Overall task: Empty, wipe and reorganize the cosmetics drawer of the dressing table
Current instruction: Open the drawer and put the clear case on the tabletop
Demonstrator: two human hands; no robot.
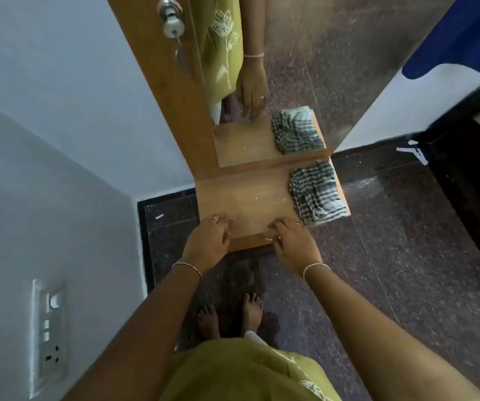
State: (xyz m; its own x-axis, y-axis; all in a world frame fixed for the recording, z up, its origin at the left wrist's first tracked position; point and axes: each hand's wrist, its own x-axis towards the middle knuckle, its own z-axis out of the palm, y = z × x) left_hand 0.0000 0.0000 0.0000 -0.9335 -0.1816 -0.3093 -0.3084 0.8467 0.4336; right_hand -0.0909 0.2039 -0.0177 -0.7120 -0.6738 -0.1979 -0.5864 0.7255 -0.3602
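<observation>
The wooden dressing table top (250, 195) stands in front of me below a tall mirror (305, 68). A crumpled grey-and-white checked cloth (315, 193) lies on its right end. My left hand (208, 241) rests on the front left edge of the top, fingers curled over it. On the front edge further right lies my right hand (292, 241), fingers spread on the wood. Neither hand holds a loose object. The drawer front is hidden under the top's edge, and no cosmetics are in sight.
A wooden door with a metal knob and key (172, 20) stands left of the mirror. White walls close in on the left, with a switch and socket plate (49, 334). Dark speckled floor (377, 256) lies below; dark furniture (476, 180) stands at right.
</observation>
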